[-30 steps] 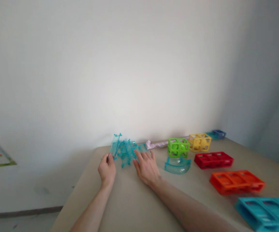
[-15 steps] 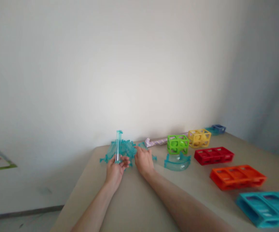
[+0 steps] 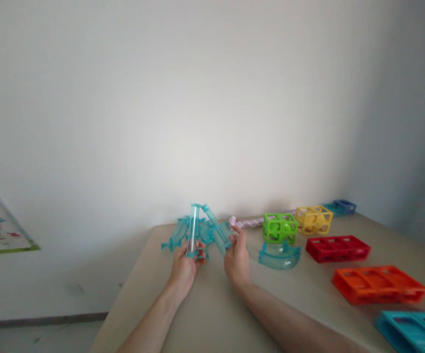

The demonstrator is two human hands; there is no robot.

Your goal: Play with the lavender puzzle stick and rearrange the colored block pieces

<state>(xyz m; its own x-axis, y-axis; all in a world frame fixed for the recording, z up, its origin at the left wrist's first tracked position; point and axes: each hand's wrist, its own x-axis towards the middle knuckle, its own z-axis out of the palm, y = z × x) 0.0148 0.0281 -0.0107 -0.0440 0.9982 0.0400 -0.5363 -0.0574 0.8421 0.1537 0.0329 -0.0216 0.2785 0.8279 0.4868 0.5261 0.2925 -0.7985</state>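
Table (image 3: 212, 314), red tray (image 3: 337, 247) | L hand (image 3: 185, 270) holds upright tube (image 3: 192, 229) | R hand (image 3: 237, 259) holds slanted tube (image 3: 215, 229)

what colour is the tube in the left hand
The tube is translucent teal; head view.

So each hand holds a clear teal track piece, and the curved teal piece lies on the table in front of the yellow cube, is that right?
Not quite: the head view shows the curved teal piece in front of the green cube, not the yellow cube. The left hand does hold an upright track piece and the right hand a tilted track piece.
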